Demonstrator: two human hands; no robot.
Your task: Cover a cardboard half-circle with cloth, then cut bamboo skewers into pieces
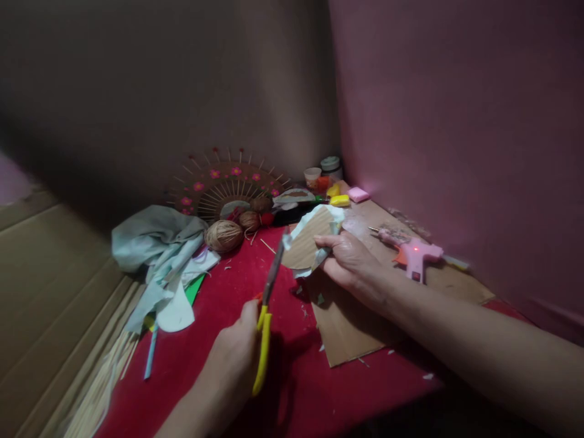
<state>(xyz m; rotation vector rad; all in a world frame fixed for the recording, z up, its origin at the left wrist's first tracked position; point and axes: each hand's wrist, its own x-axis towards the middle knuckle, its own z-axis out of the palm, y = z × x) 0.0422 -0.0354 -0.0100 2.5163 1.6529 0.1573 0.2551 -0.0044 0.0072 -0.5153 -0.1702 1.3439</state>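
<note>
My left hand (237, 347) is closed round the yellow handles of a pair of scissors (263, 340). The dark blades point up and away, their tips at the left edge of a piece of corrugated cardboard (305, 243). Pale blue material shows around the rim of that piece, ragged at the edge. Its right side is pinched by my right hand (349, 258), thumb on top and the other fingers underneath, partly hidden. Below the right hand lies a flat cardboard sheet (351, 331) on the red tabletop (237, 304).
A pink glue gun (415, 252) with a lit red light lies at the right. Twine balls (223, 236) and a flowered, fan-shaped piece (228, 182) stand at the back. Crumpled pale cloth (157, 240) and thin sticks (100, 383) lie at the left. Walls close off the back and right.
</note>
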